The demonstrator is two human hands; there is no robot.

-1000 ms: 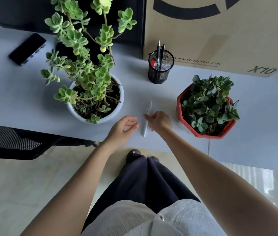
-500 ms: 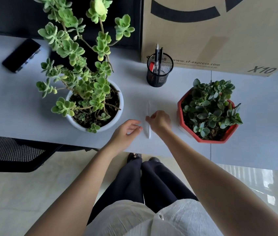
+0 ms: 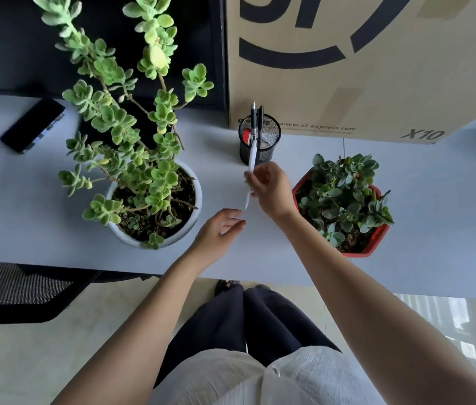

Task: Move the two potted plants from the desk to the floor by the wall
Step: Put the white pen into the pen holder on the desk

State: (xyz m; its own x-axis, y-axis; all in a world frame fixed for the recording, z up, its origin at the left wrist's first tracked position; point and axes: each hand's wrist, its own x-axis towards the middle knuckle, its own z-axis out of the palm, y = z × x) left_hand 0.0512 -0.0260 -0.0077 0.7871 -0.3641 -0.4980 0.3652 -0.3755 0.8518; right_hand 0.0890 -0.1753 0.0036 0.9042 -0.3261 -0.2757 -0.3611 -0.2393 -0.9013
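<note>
Two potted plants stand on the pale desk (image 3: 20, 206). A tall light-green succulent grows in a round white pot (image 3: 196, 200) at the left. A low dark-green succulent sits in a red hexagonal pot (image 3: 374, 244) at the right. Between them my right hand (image 3: 272, 191) is shut on a white pen (image 3: 250, 159), lifted off the desk with its upper end over the black mesh pen holder (image 3: 260, 141). My left hand (image 3: 219, 232) hovers open just above the desk near the white pot, touching nothing.
A big cardboard box (image 3: 362, 68) stands at the back right, right behind the pen holder. A black phone (image 3: 32, 125) lies at the far left. A dark monitor base sits behind the tall plant. A black mesh chair (image 3: 18, 287) is at the left below the desk edge.
My right hand picked the white pen up off the desk and raised it toward the pen holder. My left hand stayed near the white pot with fingers apart.
</note>
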